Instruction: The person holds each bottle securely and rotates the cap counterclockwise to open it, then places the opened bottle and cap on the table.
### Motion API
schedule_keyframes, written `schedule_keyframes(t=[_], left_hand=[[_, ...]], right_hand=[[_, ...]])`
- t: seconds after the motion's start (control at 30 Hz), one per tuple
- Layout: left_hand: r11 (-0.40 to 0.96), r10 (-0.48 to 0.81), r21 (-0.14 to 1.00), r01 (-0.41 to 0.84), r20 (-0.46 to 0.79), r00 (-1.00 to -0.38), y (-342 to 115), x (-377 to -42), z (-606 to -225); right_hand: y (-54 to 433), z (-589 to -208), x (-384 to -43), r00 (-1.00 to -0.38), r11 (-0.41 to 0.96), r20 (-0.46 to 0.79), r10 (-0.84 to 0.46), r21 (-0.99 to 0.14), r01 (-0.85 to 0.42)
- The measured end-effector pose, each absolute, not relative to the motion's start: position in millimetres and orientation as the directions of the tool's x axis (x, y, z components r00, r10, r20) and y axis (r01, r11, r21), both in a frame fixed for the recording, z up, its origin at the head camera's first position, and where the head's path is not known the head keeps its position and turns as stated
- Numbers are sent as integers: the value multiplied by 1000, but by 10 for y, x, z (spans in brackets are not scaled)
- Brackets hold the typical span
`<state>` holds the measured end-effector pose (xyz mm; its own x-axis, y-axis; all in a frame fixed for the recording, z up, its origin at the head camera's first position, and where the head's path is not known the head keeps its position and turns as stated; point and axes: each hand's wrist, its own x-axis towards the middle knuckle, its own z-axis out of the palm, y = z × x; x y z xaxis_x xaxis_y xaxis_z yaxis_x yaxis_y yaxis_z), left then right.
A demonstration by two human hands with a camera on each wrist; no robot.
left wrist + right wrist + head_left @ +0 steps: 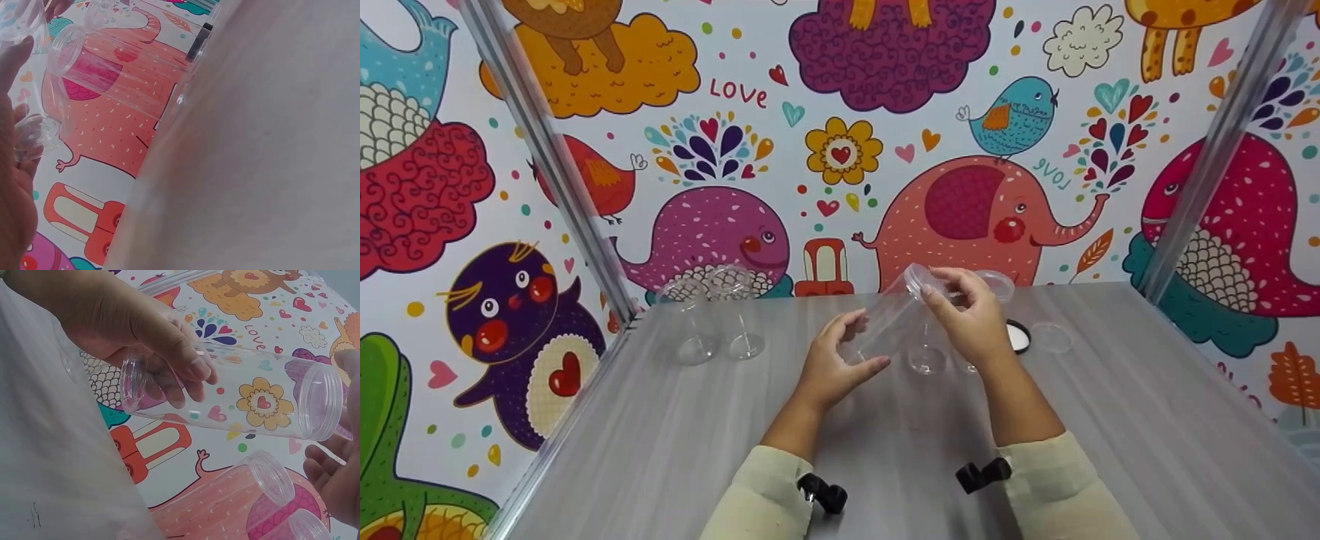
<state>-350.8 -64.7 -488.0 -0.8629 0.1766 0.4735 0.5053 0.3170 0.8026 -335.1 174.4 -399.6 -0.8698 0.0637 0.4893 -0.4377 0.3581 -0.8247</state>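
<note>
A clear plastic jar (pixel 885 319) is held tilted above the table, its ribbed mouth up and to the right. My left hand (pixel 832 360) grips the lower end; in the right wrist view its thumb and fingers wrap the jar's base (pixel 135 385). My right hand (pixel 971 311) holds the mouth end between thumb and fingers. In the left wrist view, the jar's base shows beside the left fingers (pixel 28 163). Just behind the hands stand two more clear jars, one (pixel 928 360) partly covered by the held jar, the other mostly hidden by the right hand.
Two clear jars (pixel 696 349) (pixel 746 345) stand at the back left of the grey table (pixel 885 465). A black-rimmed white lid (pixel 1018 337) and a clear disc (pixel 1051 339) lie at the back right. A patterned wall (pixel 840 210) with metal posts (pixel 559 165) rises behind.
</note>
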Motion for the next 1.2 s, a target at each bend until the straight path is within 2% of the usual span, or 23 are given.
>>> schedule_keyframes(t=[0.1, 0.27, 0.6, 0.77, 1.03, 1.2], left_hand=[[328, 178, 799, 503, 471, -864, -645, -3498, -4871], [337, 184, 793, 507, 472, -862, -651, -3500, -4870], [330, 174, 800, 501, 470, -865, -651, -3496, -4867], [329, 180, 787, 523, 491, -852, -653, -3512, -4878], [340, 169, 794, 504, 475, -863, -651, -3519, -4877], [333, 172, 799, 501, 471, -865, -655, -3519, -4874]], right_hand=[[1746, -3998, -3358, -867, 397, 489, 90, -816, -419], [1750, -3988, -3348, -863, 379, 497, 90, -819, -432], [1754, -4015, -3352, -874, 171, 485, 11, -862, -477], [1757, -4015, -3345, -876, 145, 481, -11, -866, -478], [1766, -4029, -3371, -871, 170, 492, -1, -858, -485], [1757, -4039, -3400, -866, 273, 495, 72, -845, -460]])
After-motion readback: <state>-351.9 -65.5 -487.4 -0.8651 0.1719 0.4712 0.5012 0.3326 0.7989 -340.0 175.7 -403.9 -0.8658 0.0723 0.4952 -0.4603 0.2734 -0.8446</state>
